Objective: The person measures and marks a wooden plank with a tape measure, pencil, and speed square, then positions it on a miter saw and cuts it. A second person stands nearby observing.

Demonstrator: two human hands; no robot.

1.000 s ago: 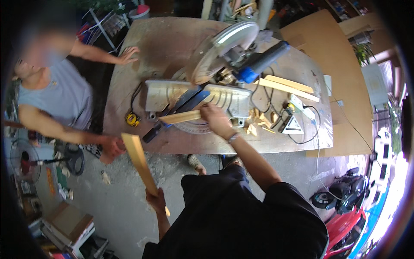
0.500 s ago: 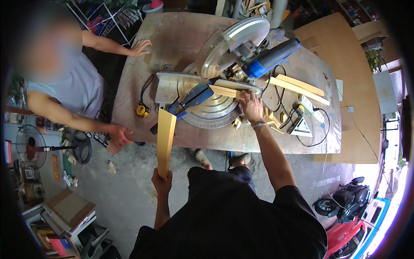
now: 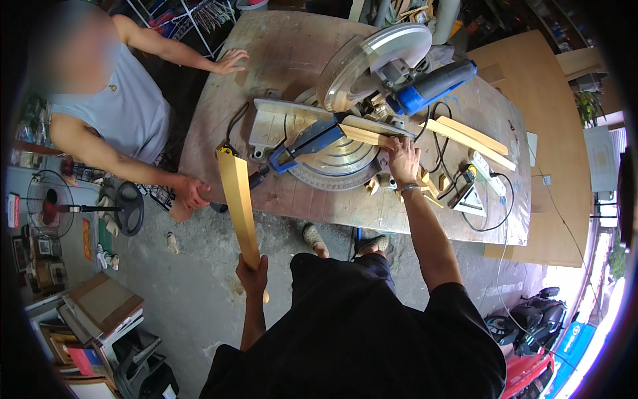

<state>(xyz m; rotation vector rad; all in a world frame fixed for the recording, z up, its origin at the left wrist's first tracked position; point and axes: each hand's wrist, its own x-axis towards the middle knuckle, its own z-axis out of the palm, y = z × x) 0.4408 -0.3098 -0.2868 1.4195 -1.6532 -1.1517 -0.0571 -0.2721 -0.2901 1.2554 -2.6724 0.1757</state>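
My left hand [image 3: 252, 271] is closed round the lower end of a long, light wooden strip [image 3: 238, 203], held upright and leaning left in front of the workbench. My right hand [image 3: 403, 161] grips the right end of a shorter wooden strip [image 3: 367, 135], which lies on the bed of a mitre saw [image 3: 332, 156] against its metal fence [image 3: 292, 111]. The saw's round blade with its clear guard [image 3: 339, 76] is raised above the strip. A blue-and-grey handle [image 3: 435, 86] points to the upper right.
Two wooden strips [image 3: 468, 139] lie right of the saw, near offcuts, a set square [image 3: 470, 199], a white power strip [image 3: 488, 171] and black cables. At the left, another person's hand [image 3: 191, 193] is by the bench edge; their other hand [image 3: 230, 61] rests on the bench top [image 3: 279, 40].
The long strip in my left hand has swung its upper end to the left, away from the saw. My right hand stays on the shorter strip. The whole view has shifted slightly.
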